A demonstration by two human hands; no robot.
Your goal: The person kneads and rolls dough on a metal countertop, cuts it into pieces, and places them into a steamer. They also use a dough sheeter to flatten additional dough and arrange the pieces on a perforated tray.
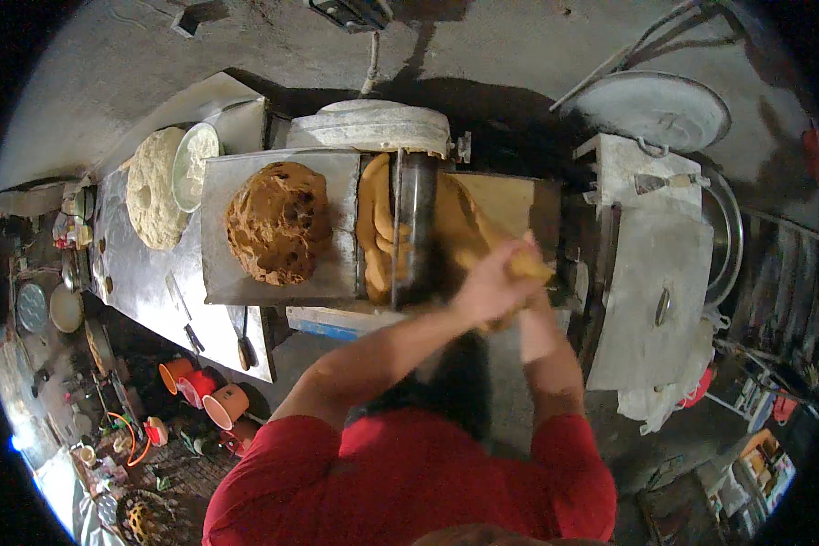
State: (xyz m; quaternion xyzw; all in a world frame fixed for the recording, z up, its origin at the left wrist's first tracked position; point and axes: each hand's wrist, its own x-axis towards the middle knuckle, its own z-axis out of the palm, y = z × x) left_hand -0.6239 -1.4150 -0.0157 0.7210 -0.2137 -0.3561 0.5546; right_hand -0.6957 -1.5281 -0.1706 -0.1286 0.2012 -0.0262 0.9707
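My left hand (495,283) and my right hand are close together at the right end of a dough-rolling machine, and the blur makes it hard to tell them apart. They grip a thick sheet of yellow-brown dough (474,225) that extends from the machine's metal roller (421,225); a bunched end sticks out past the fingers. Left of the roller, folded strands of the same dough (375,263) lie against a metal bar. A large, rough brown dough ball (280,224) rests on the metal feed tray (217,273). Parts of the fingers are hidden.
On the steel table (126,252) at left lie pale dough (151,188), a bowl of flour (196,167), a knife (181,304) and a wooden-handled tool (246,348). A covered stand (655,293) with a scraper (665,181) is at right. Orange buckets (225,406) stand below left.
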